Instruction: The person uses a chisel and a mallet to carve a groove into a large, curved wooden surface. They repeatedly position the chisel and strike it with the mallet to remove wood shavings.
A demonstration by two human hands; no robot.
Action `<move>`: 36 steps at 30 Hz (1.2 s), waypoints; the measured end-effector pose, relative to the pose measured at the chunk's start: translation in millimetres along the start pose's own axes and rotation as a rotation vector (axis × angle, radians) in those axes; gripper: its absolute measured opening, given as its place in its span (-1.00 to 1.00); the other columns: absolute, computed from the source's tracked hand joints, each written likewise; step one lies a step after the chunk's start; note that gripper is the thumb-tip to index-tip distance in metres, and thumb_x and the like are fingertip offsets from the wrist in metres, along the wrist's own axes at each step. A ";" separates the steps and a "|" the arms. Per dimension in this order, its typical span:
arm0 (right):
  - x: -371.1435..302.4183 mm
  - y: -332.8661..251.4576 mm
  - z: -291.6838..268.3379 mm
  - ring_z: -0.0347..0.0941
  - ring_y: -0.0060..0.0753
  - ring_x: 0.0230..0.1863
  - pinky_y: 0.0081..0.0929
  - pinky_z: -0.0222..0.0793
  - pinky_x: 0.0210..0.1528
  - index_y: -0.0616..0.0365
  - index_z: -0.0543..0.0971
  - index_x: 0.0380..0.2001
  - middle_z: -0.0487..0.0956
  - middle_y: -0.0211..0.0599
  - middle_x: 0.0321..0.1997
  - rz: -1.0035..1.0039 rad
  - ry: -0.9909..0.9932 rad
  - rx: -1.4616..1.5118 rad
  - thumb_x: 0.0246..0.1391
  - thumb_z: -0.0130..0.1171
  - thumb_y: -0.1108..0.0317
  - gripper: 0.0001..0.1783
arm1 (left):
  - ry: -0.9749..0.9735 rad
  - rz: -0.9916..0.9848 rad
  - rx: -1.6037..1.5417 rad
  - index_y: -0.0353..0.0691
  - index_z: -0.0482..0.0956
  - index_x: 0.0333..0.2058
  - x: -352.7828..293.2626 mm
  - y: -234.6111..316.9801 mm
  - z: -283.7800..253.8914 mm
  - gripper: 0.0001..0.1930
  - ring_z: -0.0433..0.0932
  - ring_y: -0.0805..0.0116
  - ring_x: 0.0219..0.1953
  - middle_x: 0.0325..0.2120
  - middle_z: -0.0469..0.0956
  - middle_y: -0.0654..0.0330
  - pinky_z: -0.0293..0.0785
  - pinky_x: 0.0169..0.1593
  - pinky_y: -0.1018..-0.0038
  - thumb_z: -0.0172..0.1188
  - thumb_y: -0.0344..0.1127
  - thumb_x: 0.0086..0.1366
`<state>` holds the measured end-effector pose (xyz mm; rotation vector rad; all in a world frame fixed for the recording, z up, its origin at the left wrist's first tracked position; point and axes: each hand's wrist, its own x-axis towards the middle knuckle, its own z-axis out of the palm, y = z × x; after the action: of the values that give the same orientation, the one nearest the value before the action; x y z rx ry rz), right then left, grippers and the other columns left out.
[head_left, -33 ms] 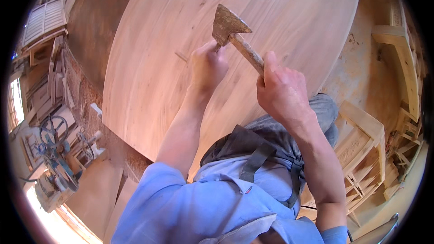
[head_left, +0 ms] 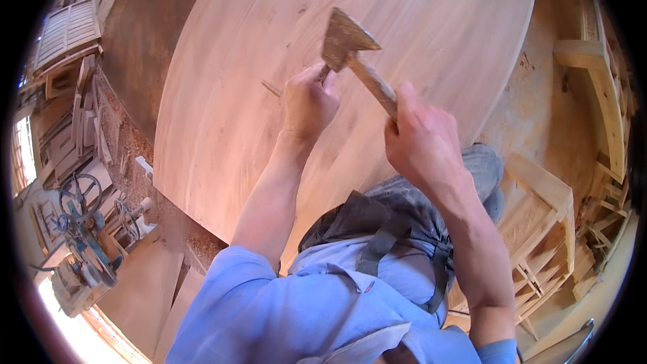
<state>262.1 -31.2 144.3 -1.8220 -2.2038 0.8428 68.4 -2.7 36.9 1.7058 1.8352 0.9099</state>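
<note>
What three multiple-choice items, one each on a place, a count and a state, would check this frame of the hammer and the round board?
1. Where is the hammer head?
A. over the round board
B. on the floor
C. on the stacked frames

2. How many hands grip the hammer handle?
A. none
B. one
C. two

3. What state is the left hand in?
A. open flat
B. closed on a thin tool
C. hanging free

Key: 1 A, the head shows against the board. 2 B, only the right hand wraps the handle. 3 B, its fingers pinch a slim tool under the head.

Smooth matt wooden tabletop, rusty rough metal hammer, worn wood handle
</note>
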 end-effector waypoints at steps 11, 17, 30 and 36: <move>-47.0 15.3 17.1 0.53 0.38 -0.42 0.16 0.44 -0.33 0.27 0.37 -0.20 0.55 0.18 -0.56 0.243 0.030 0.246 0.14 0.17 0.42 -0.76 | -0.123 -0.292 0.032 -0.38 0.69 -0.35 8.6 7.4 -14.9 -0.82 0.52 0.24 -0.58 -0.63 0.57 -0.02 0.40 -0.42 0.29 0.34 -0.34 0.26; -33.8 -29.8 -17.8 0.58 0.23 -0.45 0.02 0.47 -0.40 0.24 0.40 -0.23 0.56 0.07 -0.56 -0.072 0.374 0.375 0.13 0.16 0.45 -0.81 | 0.011 -0.081 -0.060 -0.41 0.66 -0.38 -6.5 2.1 -2.9 -0.86 0.47 0.19 -0.63 -0.65 0.52 -0.05 0.34 -0.48 0.25 0.31 -0.42 0.27; -63.2 53.7 30.5 0.55 0.41 -0.25 0.13 0.43 -0.20 0.32 0.39 -0.20 0.58 0.30 -0.40 0.373 -0.008 0.298 0.10 0.11 0.42 -0.76 | 0.086 -0.057 -0.231 -0.36 0.72 -0.22 -8.8 -28.1 3.0 -0.82 0.69 0.11 -0.41 -0.44 0.67 -0.13 0.51 -0.33 0.35 0.34 -0.35 0.30; -78.2 68.1 40.1 0.52 0.44 -0.24 0.02 0.46 -0.20 0.31 0.43 -0.19 0.55 0.30 -0.41 0.566 -0.036 0.455 0.10 0.14 0.41 -0.76 | 0.022 -0.236 -0.137 -0.38 0.72 -0.19 -17.9 -6.3 -7.6 -0.84 0.72 0.40 -0.25 -0.34 0.76 0.09 0.56 -0.18 0.45 0.29 -0.40 0.36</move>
<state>320.8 -111.0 93.7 -2.1944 -1.3408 1.3458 60.7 -21.5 35.6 1.3682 1.8929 0.9341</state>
